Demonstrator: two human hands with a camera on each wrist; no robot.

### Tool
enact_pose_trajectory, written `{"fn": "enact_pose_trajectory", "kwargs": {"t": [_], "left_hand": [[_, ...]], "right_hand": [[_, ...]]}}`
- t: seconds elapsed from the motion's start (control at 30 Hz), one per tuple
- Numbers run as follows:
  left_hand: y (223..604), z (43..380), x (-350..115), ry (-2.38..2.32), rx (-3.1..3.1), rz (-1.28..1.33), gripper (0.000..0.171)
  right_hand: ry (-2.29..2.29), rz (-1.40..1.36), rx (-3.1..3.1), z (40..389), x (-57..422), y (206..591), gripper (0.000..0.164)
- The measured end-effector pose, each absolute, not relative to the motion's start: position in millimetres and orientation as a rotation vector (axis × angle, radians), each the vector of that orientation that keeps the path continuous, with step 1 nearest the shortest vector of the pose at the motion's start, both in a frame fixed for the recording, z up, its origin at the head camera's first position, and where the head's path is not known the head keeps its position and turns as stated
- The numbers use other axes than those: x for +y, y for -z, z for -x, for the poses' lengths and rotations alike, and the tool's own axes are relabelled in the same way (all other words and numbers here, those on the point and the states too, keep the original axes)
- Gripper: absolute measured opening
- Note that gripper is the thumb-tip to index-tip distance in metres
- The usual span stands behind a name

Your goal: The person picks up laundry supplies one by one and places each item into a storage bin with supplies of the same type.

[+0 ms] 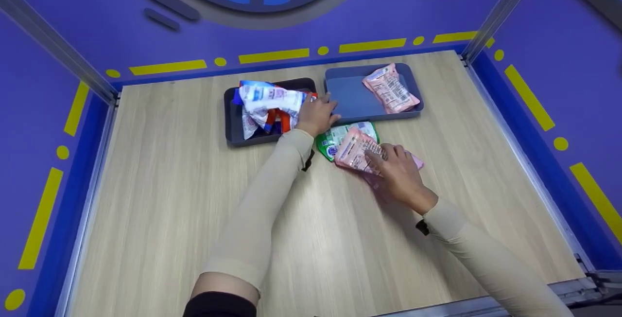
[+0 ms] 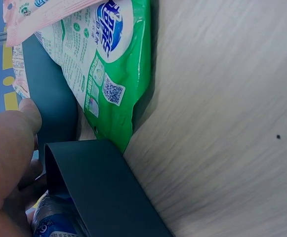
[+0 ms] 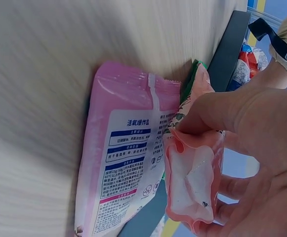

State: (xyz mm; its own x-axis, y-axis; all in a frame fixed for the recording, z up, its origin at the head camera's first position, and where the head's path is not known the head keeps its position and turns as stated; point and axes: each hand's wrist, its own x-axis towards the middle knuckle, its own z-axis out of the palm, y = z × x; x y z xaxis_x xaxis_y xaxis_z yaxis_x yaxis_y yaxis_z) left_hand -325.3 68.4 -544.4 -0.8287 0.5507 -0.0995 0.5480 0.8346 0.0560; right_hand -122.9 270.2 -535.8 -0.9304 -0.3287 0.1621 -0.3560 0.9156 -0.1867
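Note:
My right hand [image 1: 399,173] grips a pink pouch [image 1: 357,151], its thumb pressed on one face in the right wrist view. Beneath it lies a purple-pink pouch [image 3: 128,148] with printed labels, and a green-and-white pouch [image 1: 335,139] overlaps it at the left. My left hand [image 1: 317,114] is over the right end of the dark tray [image 1: 233,134], fingers loosely bent by its rim. White, blue and red packets [image 1: 272,103] are heaped in that tray, next to this hand.
To the right stands a second grey tray [image 1: 347,96], holding another pink pouch [image 1: 391,88]. Purple panels [image 1: 272,35] border the wooden tabletop [image 1: 170,185] at the back and sides, with metal rails [image 1: 525,154] along the edges.

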Motion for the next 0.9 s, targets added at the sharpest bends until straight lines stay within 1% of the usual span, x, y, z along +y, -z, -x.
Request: {"fn": "enact_pose_trajectory", "kwargs": {"t": [0.13,0.6,0.9], "left_hand": [[544.9,326.0,69.0,-0.02,2.909,-0.879,0.053],[545.4,325.7,68.9,-0.022,2.909,-0.882,0.053],[543.8,324.7,69.0,-0.058,2.903,-0.871,0.052]], "right_hand": [[-0.318,-0.52,-2.938,123.9,271.9,535.2,0.057],[-0.306,-0.465,-2.901,128.8,280.2,533.0,0.064],[-0.313,-0.44,-2.899,133.0,287.1,524.9,0.066]]}}
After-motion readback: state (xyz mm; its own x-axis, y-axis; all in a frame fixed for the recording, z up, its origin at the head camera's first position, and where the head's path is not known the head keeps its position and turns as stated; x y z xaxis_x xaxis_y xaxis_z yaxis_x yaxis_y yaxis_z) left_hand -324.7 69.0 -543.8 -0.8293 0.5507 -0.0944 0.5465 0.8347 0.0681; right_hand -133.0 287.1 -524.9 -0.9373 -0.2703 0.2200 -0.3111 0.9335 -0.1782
